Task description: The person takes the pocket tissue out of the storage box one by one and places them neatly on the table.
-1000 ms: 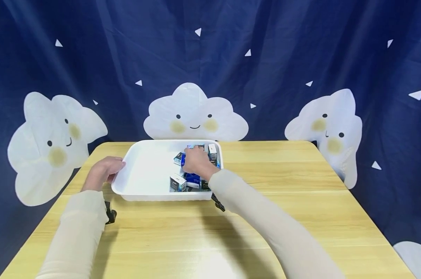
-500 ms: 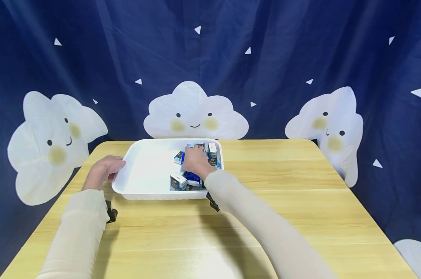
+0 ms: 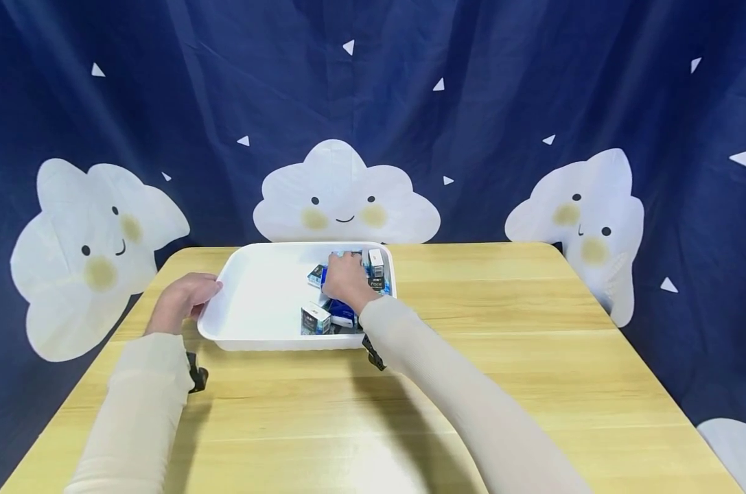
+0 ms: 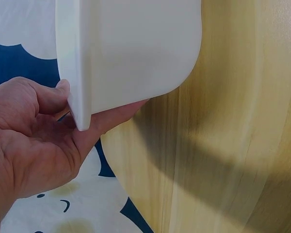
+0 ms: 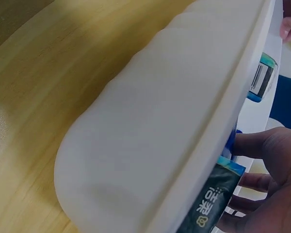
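With twelve taken as the far side, the white plastic tray lies at the table's twelve-o'clock edge, its far rim lined up with that edge in the head view; at the tray's nine o'clock the left hand grasps the rim, thumb on top and fingers underneath, though whether that end is lifted I cannot tell; the right hand reaches into the tray's three-o'clock half, its thumb against a blue packet, but the fingertips are hidden, so I cannot tell whether it grips anything; around it sit a white-topped carton at seven o'clock, a blue-and-white packet at six, a dark packet lettered "Face" at three, and a small white box at two, just inside the rim; in the right wrist view a dark green packet with white characters shows above the rim beside the fingers; the tray's white floor offers open room from its centre to nine o'clock; open wooden table spreads from three o'clock round to six, ending against the navy curtain at twelve.
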Available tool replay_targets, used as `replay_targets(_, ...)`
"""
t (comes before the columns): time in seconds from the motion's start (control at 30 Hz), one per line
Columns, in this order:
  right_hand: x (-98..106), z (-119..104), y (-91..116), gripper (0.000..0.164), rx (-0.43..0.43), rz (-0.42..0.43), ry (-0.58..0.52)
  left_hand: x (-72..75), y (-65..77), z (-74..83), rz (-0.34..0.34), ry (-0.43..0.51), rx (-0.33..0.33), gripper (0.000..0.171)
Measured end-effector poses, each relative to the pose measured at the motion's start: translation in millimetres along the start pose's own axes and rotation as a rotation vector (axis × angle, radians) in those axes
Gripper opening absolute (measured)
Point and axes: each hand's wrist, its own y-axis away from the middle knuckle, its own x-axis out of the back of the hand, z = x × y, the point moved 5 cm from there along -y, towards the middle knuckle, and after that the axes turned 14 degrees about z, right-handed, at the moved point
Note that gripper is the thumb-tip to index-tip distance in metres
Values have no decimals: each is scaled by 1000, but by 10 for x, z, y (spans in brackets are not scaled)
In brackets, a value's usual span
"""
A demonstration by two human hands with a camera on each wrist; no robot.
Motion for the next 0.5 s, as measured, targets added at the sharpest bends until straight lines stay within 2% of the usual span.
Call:
replay_targets(0.33,-1,39,9,57,-35,-4,-78,-14,4,20,3,19,-2,47)
replay_targets(0.5,-12,43,13,66,-31,-14,-106,-21,-14,0,-8,10,0,51)
